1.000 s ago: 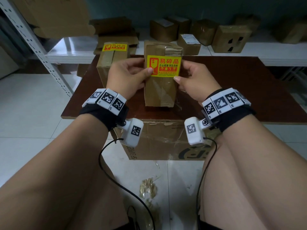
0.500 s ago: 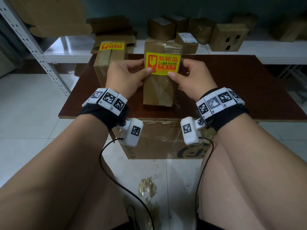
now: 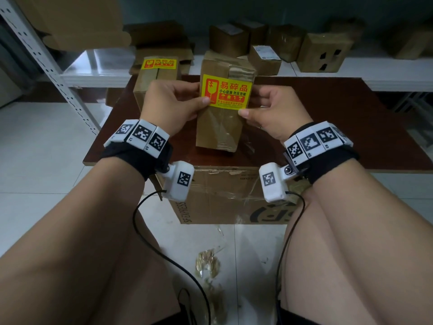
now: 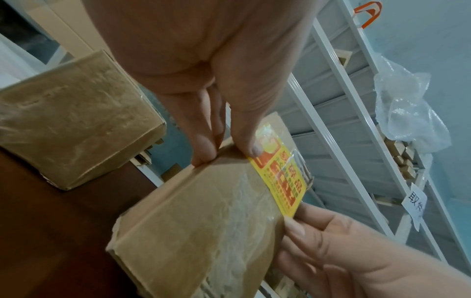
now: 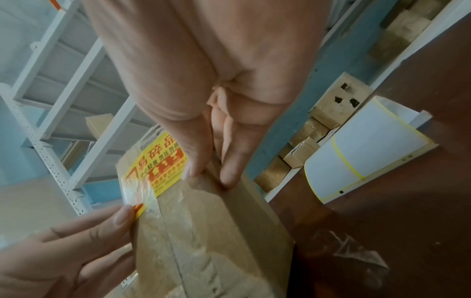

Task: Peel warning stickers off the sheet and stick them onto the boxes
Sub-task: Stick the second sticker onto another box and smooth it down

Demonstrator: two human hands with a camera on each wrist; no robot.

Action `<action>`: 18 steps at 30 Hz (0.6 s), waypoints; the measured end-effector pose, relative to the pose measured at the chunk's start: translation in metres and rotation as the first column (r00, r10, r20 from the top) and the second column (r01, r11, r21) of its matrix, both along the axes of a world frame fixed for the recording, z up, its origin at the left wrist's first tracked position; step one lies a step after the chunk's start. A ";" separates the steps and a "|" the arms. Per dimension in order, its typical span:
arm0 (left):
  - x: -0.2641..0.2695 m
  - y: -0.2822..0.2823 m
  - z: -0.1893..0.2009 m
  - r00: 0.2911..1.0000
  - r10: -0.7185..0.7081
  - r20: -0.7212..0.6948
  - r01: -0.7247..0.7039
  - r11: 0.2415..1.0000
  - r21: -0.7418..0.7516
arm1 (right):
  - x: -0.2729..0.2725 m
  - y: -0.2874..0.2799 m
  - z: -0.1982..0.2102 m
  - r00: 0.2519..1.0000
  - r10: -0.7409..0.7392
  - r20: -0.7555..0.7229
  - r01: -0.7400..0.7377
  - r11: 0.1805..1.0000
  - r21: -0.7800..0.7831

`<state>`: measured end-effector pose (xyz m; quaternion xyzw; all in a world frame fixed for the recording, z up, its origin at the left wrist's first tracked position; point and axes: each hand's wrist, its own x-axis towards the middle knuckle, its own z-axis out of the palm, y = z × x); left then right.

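A tall cardboard box (image 3: pixel 222 123) stands on the brown table with a yellow warning sticker (image 3: pixel 226 92) on its near face. My left hand (image 3: pixel 196 97) grips the box's left edge, thumb on the sticker's lower left corner. My right hand (image 3: pixel 254 102) grips the right edge, thumb at the sticker's lower right corner. The left wrist view shows the left hand (image 4: pixel 229 149) pinching the box (image 4: pixel 198 221) by the sticker (image 4: pixel 277 177). The right wrist view shows the right hand (image 5: pixel 211 171) on the sticker (image 5: pixel 160 163). A second box (image 3: pixel 155 90) at back left carries a sticker (image 3: pixel 159 63).
The white sticker roll (image 5: pixel 362 149) lies on the table (image 3: pixel 328 127) to the right, near crumpled clear plastic (image 5: pixel 356 252). A large carton (image 3: pixel 222 195) sits under the table's front edge. Several boxes line the white shelf (image 3: pixel 351 76) behind. A metal rack (image 3: pixel 46 66) stands left.
My right thumb has rubbed a short way along the sticker's lower right edge. The box and my left hand have barely moved.
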<state>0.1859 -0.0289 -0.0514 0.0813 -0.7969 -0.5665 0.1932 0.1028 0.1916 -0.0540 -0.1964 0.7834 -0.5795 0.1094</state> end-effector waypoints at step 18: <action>0.007 -0.006 0.004 0.992 -0.118 0.033 0.118 0.993 0.015 | 0.009 0.000 0.007 0.998 -0.068 0.008 0.068 0.996 -0.051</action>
